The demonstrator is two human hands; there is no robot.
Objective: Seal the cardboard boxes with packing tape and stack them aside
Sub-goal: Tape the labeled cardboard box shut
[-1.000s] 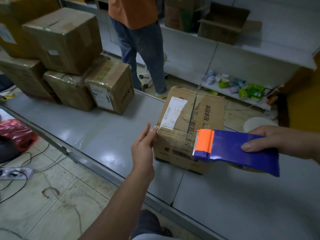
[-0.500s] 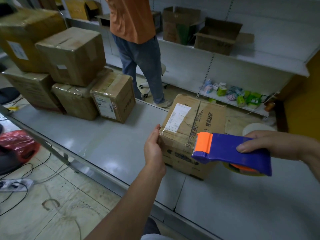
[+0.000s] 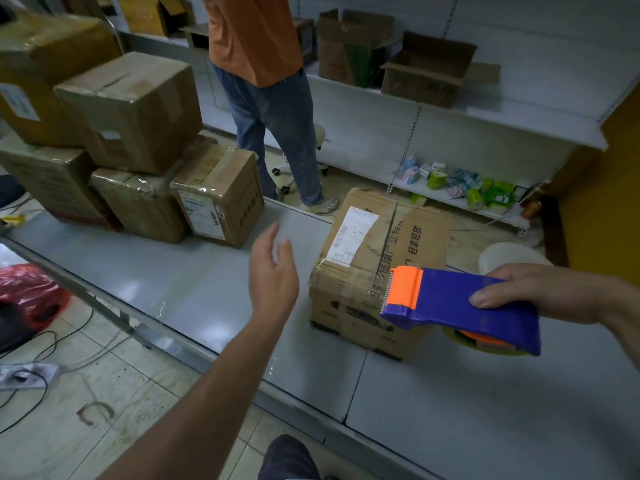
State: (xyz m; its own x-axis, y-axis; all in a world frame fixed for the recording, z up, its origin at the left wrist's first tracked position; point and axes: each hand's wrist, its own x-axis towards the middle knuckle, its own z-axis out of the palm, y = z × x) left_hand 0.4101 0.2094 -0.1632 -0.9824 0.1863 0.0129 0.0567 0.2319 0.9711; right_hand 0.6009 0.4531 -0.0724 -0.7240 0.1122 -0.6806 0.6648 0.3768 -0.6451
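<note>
The cardboard box (image 3: 377, 271) stood against the far edge of the grey platform (image 3: 173, 278). The left hand (image 3: 273, 271) hovered just left of it, fingers (image 3: 268, 240) straight and loose, not touching it. The right hand (image 3: 540, 292) gripped the blue tape dispenser (image 3: 460, 303), whose toothed orange end was in front of the box's near side. Sealed boxes (image 3: 131, 112) were stacked at the platform's left end.

A worn brown cardboard box (image 3: 377, 271) with a white label sits taped on the grey bench (image 3: 173, 282); a blue-and-orange tape dispenser (image 3: 460, 303) hovers beside it.
</note>
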